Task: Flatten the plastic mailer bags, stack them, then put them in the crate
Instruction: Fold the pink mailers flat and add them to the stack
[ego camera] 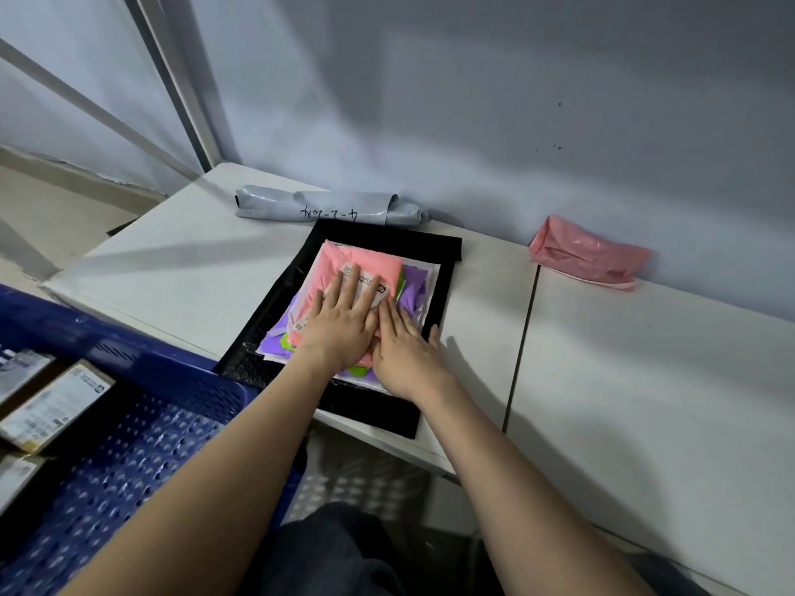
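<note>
Pressing flat with straight fingers, the left hand (342, 322) and right hand (406, 352) rest side by side on the pink mailer bag (365, 262) topping the stack on the counter (185, 268), beside the blue crate (129, 423).

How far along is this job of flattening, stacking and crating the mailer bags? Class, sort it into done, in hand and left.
Done: several bags lie stacked on the black mailer, a pink bag on top.
In hand: the left hand and right hand press flat on that stack.
Left: the grey bag and the crumpled pink bag by the wall are unflattened, and the stack is not yet in the blue crate.
</note>
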Tool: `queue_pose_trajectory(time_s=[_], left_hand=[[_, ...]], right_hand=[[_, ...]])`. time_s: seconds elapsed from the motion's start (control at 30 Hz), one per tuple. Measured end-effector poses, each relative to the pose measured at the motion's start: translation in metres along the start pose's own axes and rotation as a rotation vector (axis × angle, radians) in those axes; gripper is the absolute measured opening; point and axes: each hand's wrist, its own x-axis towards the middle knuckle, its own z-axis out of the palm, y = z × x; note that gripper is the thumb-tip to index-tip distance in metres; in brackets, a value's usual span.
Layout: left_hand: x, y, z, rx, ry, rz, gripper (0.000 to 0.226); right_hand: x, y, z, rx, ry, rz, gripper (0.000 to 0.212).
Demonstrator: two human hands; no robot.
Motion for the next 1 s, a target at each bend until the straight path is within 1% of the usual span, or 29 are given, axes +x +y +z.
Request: queue_pose_trajectory(time_s=[0.13, 0.2, 0.3, 0.4, 0.47, 0.53, 0.63, 0.7, 0.8, 0.9, 1.0], left_hand=[[0.001, 0.003, -0.005, 0.020, -0.041, -0.008, 0.053], [0.001, 0.006, -0.011, -0.033, -0.039, -0.046, 0.053], [0.001, 0.015, -0.023, -0.080, 0.069, -0.060, 0.055], [-0.001, 0.035, -0.035, -0.054, 0.221, 0.005, 0.058], [0.001, 0.056, -0.041, -0.081, 0.263, 0.061, 0.059], [0.009, 0.082, -0.041, -0.141, 0.258, 0.095, 0.060], [0.023, 0.124, -0.028, -0.263, 0.241, 0.096, 0.063], [0.032, 0.149, -0.017, -0.335, 0.193, 0.098, 0.065], [0.046, 0.179, -0.006, -0.390, 0.103, 0.131, 0.068], [0.062, 0.206, -0.003, -0.513, 0.083, 0.116, 0.069], [0.077, 0.224, 0.002, -0.624, 0.052, 0.096, 0.069]], right_hand=[[0.000, 0.003, -0.010, 0.090, -0.013, -0.008, 0.060], [-0.001, 0.008, -0.017, 0.158, -0.019, -0.022, 0.062], [-0.007, 0.021, -0.028, 0.153, 0.053, -0.056, 0.061], [-0.016, 0.044, -0.044, 0.134, 0.177, -0.033, 0.061], [-0.022, 0.065, -0.059, 0.131, 0.267, 0.007, 0.064], [-0.029, 0.089, -0.073, 0.147, 0.342, 0.080, 0.065], [-0.036, 0.132, -0.084, 0.207, 0.423, 0.193, 0.067], [-0.040, 0.161, -0.086, 0.252, 0.466, 0.236, 0.068], [-0.045, 0.199, -0.086, 0.307, 0.471, 0.316, 0.071], [-0.046, 0.225, -0.089, 0.384, 0.451, 0.398, 0.075], [-0.041, 0.240, -0.091, 0.452, 0.443, 0.437, 0.076]])
